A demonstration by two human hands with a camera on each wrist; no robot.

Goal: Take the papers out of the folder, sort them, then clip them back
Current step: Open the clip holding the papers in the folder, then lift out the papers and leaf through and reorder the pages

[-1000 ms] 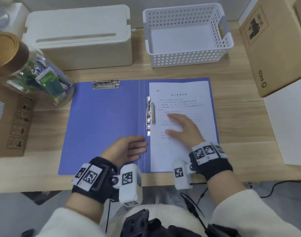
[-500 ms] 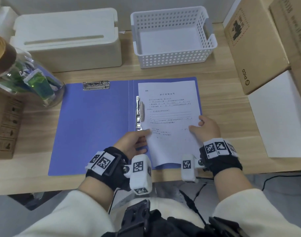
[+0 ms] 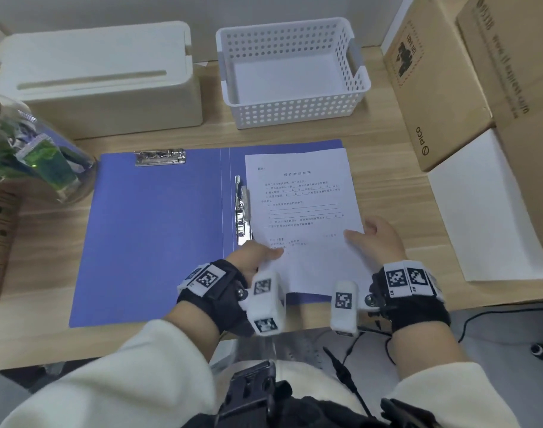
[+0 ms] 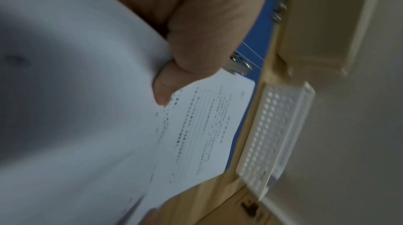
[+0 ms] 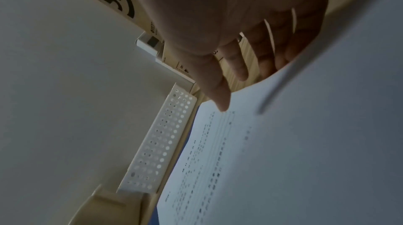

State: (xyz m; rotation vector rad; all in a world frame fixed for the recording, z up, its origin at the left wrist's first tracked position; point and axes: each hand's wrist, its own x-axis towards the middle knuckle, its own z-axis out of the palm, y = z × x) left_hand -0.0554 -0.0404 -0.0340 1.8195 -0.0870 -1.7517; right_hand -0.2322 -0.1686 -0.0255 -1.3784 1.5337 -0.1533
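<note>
On the right half of the open blue folder [image 3: 159,242] I see the papers [image 3: 307,199], a printed stack with its near end raised off the cover. My left hand [image 3: 251,257] pinches the stack's near left edge, thumb on top, just below the spine clip [image 3: 240,211]; the left wrist view shows the thumb pressed against the sheet. My right hand [image 3: 378,239] grips the right edge, thumb on the printed face and fingers [image 5: 237,66] under the paper. A second metal clip [image 3: 160,156] sits at the folder's far left edge. The folder lies flat on the wooden desk [image 3: 387,193]. Beyond it stand a white perforated basket [image 3: 291,112] and a cream box [image 3: 103,78]. A glass jar [image 3: 32,152] is at the left, cardboard boxes [image 3: 443,88] at the right.
</note>
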